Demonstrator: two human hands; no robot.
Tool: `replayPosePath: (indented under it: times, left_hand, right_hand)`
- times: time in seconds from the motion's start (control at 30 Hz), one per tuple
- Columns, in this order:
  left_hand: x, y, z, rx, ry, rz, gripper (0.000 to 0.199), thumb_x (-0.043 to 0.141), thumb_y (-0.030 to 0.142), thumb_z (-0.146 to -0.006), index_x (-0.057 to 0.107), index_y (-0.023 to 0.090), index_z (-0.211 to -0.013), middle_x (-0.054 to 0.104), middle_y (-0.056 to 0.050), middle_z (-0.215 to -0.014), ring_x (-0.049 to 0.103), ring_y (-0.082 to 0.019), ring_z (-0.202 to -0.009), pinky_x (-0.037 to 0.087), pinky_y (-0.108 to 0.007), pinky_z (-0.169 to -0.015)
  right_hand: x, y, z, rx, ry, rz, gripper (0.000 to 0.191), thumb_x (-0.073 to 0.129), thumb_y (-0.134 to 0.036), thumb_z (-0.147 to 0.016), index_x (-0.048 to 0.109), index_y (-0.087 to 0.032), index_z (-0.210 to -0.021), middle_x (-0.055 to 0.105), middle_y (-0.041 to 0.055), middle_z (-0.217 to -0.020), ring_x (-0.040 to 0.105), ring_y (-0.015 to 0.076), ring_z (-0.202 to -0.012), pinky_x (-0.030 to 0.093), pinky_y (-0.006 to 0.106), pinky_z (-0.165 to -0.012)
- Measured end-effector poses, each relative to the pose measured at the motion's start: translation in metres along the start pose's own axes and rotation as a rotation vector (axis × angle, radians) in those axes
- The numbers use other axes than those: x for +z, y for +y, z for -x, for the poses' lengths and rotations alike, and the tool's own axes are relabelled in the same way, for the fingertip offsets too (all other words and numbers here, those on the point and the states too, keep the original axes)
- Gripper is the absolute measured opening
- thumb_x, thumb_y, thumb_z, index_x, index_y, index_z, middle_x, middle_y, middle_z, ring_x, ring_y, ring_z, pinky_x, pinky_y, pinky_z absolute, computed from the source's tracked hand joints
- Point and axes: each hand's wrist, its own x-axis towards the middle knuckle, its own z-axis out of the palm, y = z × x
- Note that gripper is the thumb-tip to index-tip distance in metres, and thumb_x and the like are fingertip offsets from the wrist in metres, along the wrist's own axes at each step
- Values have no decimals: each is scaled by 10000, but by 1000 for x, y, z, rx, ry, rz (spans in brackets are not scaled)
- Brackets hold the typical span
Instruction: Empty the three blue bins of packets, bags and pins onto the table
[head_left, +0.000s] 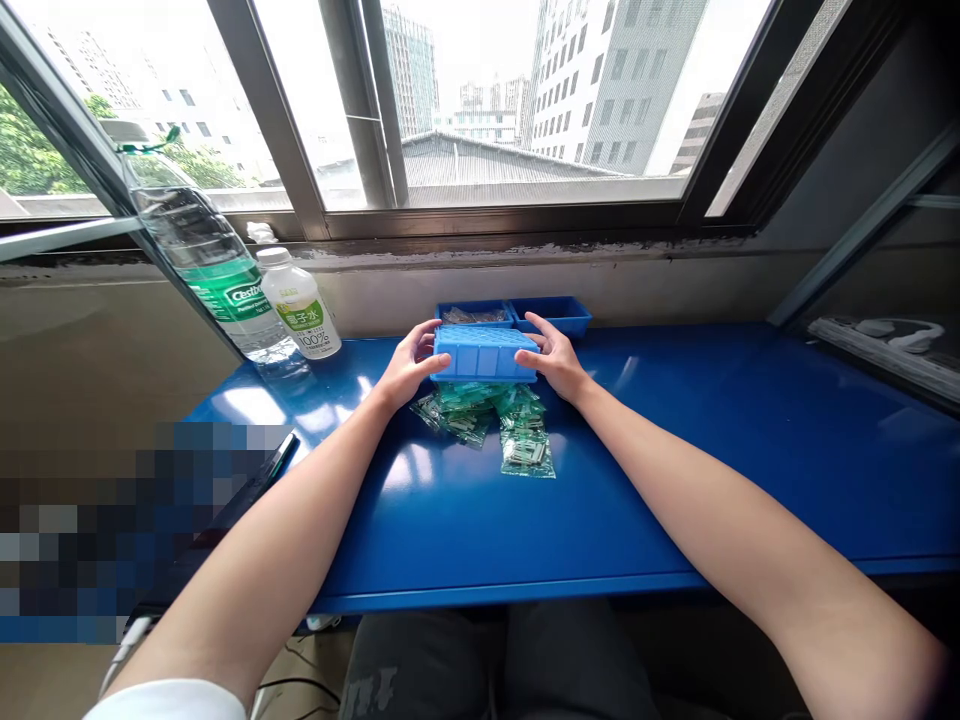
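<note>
A light blue plastic bin (486, 358) is upside down over a heap of small clear packets (459, 412), its ribbed base facing up. My left hand (411, 362) grips its left end, thumb along the front wall. At the opposite end, my right hand (555, 358) holds the bin between thumb and fingers, with the index finger raised. Packets with small pale pieces inside spill out in front of the rim, and one packet (527, 453) lies nearest to me. What is under the bin is hidden.
Behind the bin stand two darker blue trays, the left tray (450, 308) holding packets and the right tray (551, 316). A large water bottle (225, 275) and a smaller white bottle (300, 305) stand back left on the blue table (600, 500). A dark device (281, 458) lies at the left edge.
</note>
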Motion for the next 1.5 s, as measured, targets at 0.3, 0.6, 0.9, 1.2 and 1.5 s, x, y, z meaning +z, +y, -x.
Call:
replayPosePath:
  times: [0.3,0.6,0.9,1.2,1.5]
  left_hand:
    - [2,1,-2,49,72,197,667,514,611,-777,519,142,-1252,657,-100,-1036,636,-234,-896,518,-335,-741]
    - [17,2,0,113,270,-162,540,705,461,-700,584,142,-1118,708,-94,-957,665,-214,-795,519,-348,-757]
    - [5,7,-3,70,659,-683,377,477,495,-850,639,181,-982,695,-54,-802,660,-219,-744,457,-297,-725]
    - [-24,8,-7,-117,907,-806,314,389,373,-880,630,183,-813,658,-62,-694,625,-248,-729,423,-331,-724]
    - [-48,6,-4,-228,1052,-944,272,446,212,-800,670,162,-947,670,-146,-937,617,-302,-912,446,-396,-818]
  right_hand:
    - [0,4,-3,83,-5,-81,856,715,-547,-663,406,-193,-1378,643,71,-1006,617,195,-799,507,287,-579]
    - [-1,-1,-7,205,51,-129,860,344,-862,-702,538,-194,-1207,700,91,-854,629,185,-613,455,282,-473]
    - [0,-5,0,115,-49,-68,919,302,-744,-811,100,-183,-1510,608,134,-1256,646,253,-988,512,319,-595]
    - [-1,-1,0,126,-66,-13,930,436,-675,-806,122,-159,-1514,675,128,-1135,658,241,-911,497,299,-580]
    - [4,-1,4,62,-153,142,953,507,-676,-763,226,-120,-1485,699,117,-1021,643,230,-869,462,279,-580]
